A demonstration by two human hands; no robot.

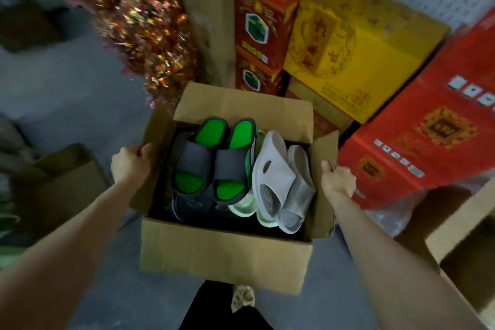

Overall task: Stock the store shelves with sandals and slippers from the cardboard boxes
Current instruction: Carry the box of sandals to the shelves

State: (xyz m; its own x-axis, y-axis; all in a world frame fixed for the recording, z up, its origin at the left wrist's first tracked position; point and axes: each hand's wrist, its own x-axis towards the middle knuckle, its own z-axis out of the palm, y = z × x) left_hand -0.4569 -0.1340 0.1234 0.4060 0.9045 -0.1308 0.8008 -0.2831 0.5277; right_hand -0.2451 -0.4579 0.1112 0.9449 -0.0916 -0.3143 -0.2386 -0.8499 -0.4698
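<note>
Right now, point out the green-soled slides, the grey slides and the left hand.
green-soled slides [193, 162]: head view, dark strap.
grey slides [278, 177]: head view, upper slide's strap.
left hand [130, 163]: head view, back of hand.

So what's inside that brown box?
The cardboard box holds slippers: on top, a grey pair with green insoles and a pale grey pair. A mint-green slipper and dark slippers peek out beneath; whatever lies deeper is covered.

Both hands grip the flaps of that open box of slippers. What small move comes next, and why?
Probably set the open brown cardboard box down: the left hand and right hand each grip a side flap, so neither is free to lift out the dark grey slides with green footbeds lying on top.
</note>
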